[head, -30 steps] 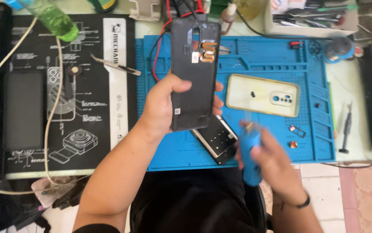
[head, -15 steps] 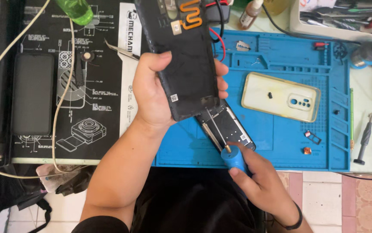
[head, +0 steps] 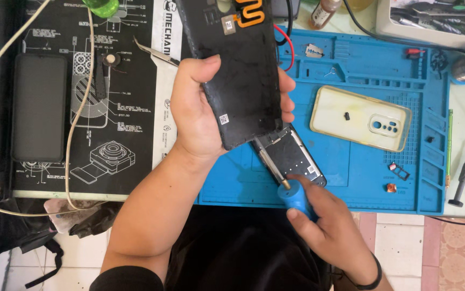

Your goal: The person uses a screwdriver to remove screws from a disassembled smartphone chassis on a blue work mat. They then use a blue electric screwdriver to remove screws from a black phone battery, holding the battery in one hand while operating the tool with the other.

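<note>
My left hand [head: 202, 116] grips a black phone back panel [head: 235, 64], held tilted above the blue work mat [head: 351, 167]; an orange flex strip shows at the panel's top. Below the panel's lower edge lies an opened phone body [head: 291, 156] on the mat. My right hand [head: 329, 226] holds a blue-handled screwdriver [head: 291, 191], its metal shaft reaching up over the opened phone toward the panel's lower corner.
A yellowed clear phone case [head: 359, 117] lies on the mat to the right. A black phone [head: 39, 108] rests on the black printed mat [head: 130, 108] at left, crossed by a white cable [head: 73, 134]. Another screwdriver [head: 464, 172], small parts [head: 397, 171] and a tool tray [head: 432, 21] sit at right.
The view has shifted so hands and panel sit a little higher and left. My right hand brought the screwdriver from the mat's front edge up onto the opened phone.
</note>
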The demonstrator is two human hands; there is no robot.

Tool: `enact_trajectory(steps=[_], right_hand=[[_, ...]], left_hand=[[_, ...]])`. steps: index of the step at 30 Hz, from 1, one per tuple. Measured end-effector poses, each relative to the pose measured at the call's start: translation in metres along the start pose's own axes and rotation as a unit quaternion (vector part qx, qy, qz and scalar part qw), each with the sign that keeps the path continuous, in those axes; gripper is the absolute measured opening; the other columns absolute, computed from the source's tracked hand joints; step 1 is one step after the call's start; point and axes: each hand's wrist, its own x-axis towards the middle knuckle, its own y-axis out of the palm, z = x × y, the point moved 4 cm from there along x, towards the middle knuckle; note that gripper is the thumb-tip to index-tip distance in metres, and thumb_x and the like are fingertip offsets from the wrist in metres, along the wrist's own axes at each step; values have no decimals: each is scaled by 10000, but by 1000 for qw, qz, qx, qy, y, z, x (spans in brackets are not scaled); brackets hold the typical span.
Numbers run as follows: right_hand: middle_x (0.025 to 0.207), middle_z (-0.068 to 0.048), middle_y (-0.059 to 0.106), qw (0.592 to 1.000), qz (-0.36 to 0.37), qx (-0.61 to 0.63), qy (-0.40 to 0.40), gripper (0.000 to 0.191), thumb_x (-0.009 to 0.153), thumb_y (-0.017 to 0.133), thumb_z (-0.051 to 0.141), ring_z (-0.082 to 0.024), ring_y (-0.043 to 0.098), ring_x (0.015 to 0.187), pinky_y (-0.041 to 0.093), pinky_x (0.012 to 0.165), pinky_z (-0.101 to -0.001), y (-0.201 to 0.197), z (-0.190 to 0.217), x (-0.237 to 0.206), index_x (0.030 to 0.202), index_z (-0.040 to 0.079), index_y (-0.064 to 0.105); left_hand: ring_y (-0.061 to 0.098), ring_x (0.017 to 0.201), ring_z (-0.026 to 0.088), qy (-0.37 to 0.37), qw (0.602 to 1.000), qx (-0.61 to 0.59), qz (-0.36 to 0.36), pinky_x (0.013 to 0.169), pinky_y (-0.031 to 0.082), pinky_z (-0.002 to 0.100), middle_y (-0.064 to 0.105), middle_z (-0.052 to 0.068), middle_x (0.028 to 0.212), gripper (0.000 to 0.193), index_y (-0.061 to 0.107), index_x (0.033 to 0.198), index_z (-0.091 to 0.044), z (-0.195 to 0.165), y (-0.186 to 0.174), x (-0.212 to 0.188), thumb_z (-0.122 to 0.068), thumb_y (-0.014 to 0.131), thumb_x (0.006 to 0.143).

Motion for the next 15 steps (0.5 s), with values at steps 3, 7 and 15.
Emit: enact_trajectory(steps=[3,7,15], right_hand=[[937,-161,710,1000,14,15,-9,548,869,690,202,-266,702,837,542,765,-341,8,4,0,1359,-11,567],[948,-161,707,999,15,26,-15,531,879,682,194,-274,702,840,543,774,-346,15,7,1,1357,-10,571],[956,-152,707,999,22,24,-8,562,877,694,210,-280,698,861,539,790,-347,23,8,2,1377,-3,552]], left_hand=[[695,966,390,8,1000,5,4,919,580,511,686,286,1133,688,591,1255,154,0,-3,-2,-466,404,1023],[696,970,388,25,1000,1,12,920,577,513,689,284,1137,691,589,1260,156,-3,-8,-5,-469,399,1032],[688,1012,388,45,999,-22,12,949,573,545,677,292,1168,668,570,1296,143,-2,-12,-5,-455,403,1048]])
